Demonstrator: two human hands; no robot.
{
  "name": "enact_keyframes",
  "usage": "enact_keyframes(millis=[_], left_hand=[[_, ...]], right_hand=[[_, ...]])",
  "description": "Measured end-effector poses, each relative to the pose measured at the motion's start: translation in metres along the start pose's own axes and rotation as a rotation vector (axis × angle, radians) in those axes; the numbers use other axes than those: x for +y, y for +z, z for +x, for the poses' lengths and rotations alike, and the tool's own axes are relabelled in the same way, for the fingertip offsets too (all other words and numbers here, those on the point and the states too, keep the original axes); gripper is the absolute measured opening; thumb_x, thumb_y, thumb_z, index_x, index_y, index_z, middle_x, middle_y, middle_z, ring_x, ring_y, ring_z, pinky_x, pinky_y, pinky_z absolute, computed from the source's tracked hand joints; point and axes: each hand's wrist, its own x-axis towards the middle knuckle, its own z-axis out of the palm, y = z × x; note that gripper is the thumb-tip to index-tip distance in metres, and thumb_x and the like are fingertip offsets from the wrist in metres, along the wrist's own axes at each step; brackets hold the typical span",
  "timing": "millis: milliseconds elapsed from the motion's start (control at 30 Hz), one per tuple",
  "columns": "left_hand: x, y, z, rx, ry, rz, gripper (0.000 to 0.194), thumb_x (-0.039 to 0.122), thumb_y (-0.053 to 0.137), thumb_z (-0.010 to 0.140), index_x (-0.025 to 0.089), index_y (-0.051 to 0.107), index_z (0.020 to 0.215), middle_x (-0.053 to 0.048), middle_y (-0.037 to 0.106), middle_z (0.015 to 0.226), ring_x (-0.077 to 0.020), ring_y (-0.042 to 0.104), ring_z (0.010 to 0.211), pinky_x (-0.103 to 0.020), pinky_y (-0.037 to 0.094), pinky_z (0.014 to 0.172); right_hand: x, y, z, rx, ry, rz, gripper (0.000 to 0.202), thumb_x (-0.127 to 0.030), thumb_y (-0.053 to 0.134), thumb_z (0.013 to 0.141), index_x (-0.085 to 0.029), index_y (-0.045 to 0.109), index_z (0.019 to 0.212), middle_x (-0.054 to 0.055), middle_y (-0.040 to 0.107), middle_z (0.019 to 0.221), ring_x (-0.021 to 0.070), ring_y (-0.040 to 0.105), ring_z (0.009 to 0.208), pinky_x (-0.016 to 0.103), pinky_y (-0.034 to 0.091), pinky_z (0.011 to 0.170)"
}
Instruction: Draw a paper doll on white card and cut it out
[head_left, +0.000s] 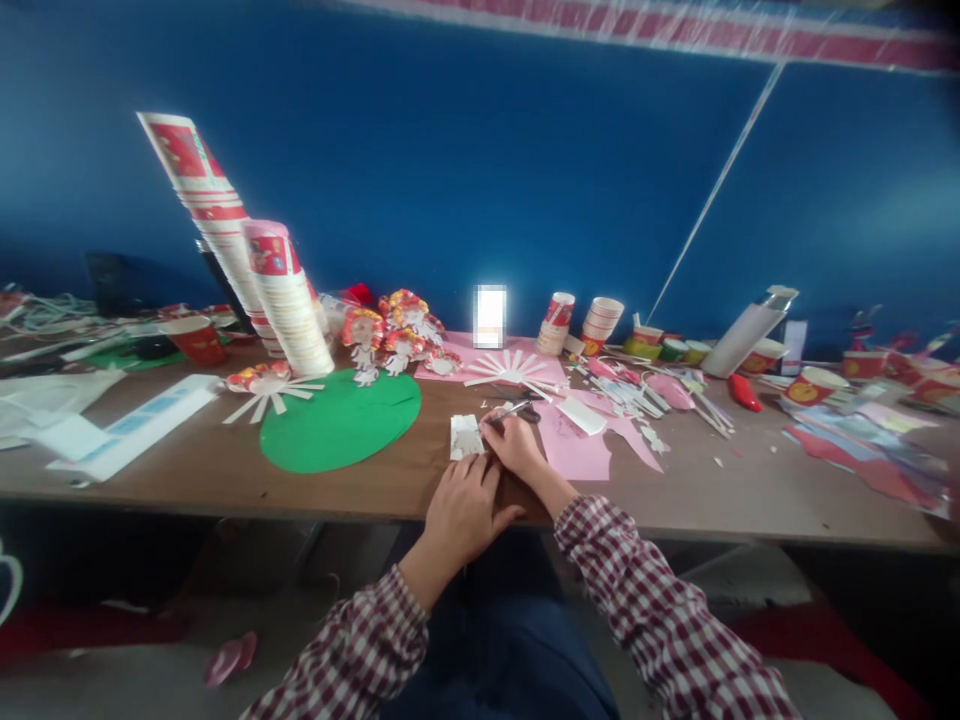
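Note:
A small white piece of paper (463,432) with faint drawn lines lies on the brown table in front of me. My left hand (463,508) rests flat, fingers stretched forward, with the fingertips at the paper's near edge. My right hand (517,447) is closed around a pen (516,408), its point at the right side of the paper. The pen's lower part is mostly covered by my fingers. Just right of that hand lies a cut sheet of pink paper (574,455). To the left is a green paper oval (337,425).
Tall stacks of paper cups (289,310) stand at the back left, beside several paper figures (364,335). Fringed white paper strips (514,367) lie behind my hands. Paper scraps (634,390), more cups (602,322) and a red stapler-like object (745,392) are to the right.

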Motion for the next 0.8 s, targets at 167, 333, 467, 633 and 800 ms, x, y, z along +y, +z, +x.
enact_keyframes(millis=[167,333,467,633,800], left_hand=[[-0.0006,0.0010,0.0000,0.000,0.000,0.008,0.058,0.057,0.051,0.082,0.016,0.050,0.124,-0.014,0.054,0.123,-0.0303,0.046,0.113,-0.045,0.038,0.094],[-0.0006,0.0009,0.0002,-0.001,0.001,0.010,0.059,0.057,0.051,0.082,0.015,0.050,0.123,-0.013,0.054,0.123,-0.0304,0.046,0.112,-0.045,0.038,0.094],[-0.0004,0.0006,0.0002,-0.004,0.002,0.012,0.059,0.058,0.050,0.083,0.014,0.050,0.123,-0.014,0.054,0.122,-0.0307,0.046,0.112,-0.045,0.037,0.095],[-0.0005,0.0010,0.0002,-0.005,0.001,0.010,0.059,0.058,0.051,0.082,0.016,0.050,0.123,-0.014,0.054,0.123,-0.0309,0.046,0.113,-0.045,0.037,0.095],[-0.0003,0.0007,0.0003,-0.012,-0.004,0.005,0.060,0.057,0.051,0.082,0.015,0.049,0.124,-0.014,0.054,0.123,-0.0302,0.046,0.113,-0.045,0.037,0.096]], right_hand=[[-0.0020,-0.0010,-0.0002,-0.006,0.003,-0.007,0.010,-0.022,0.057,0.082,-0.020,0.067,0.083,0.003,0.070,0.078,0.0183,0.066,0.074,0.028,0.050,0.074],[-0.0029,-0.0017,-0.0010,-0.007,-0.001,-0.008,0.011,-0.022,0.057,0.083,-0.020,0.067,0.083,0.003,0.070,0.079,0.0180,0.066,0.074,0.028,0.050,0.073],[-0.0029,-0.0017,-0.0011,-0.007,-0.001,-0.007,0.010,-0.021,0.057,0.082,-0.020,0.067,0.083,0.003,0.070,0.078,0.0179,0.066,0.074,0.027,0.050,0.073],[-0.0036,-0.0016,-0.0011,-0.008,-0.005,-0.008,0.010,-0.021,0.057,0.082,-0.019,0.067,0.083,0.004,0.070,0.080,0.0185,0.066,0.076,0.028,0.050,0.075],[-0.0030,-0.0009,-0.0010,-0.008,-0.001,-0.018,0.010,-0.021,0.057,0.082,-0.019,0.067,0.083,0.004,0.070,0.078,0.0178,0.066,0.074,0.027,0.050,0.073]])
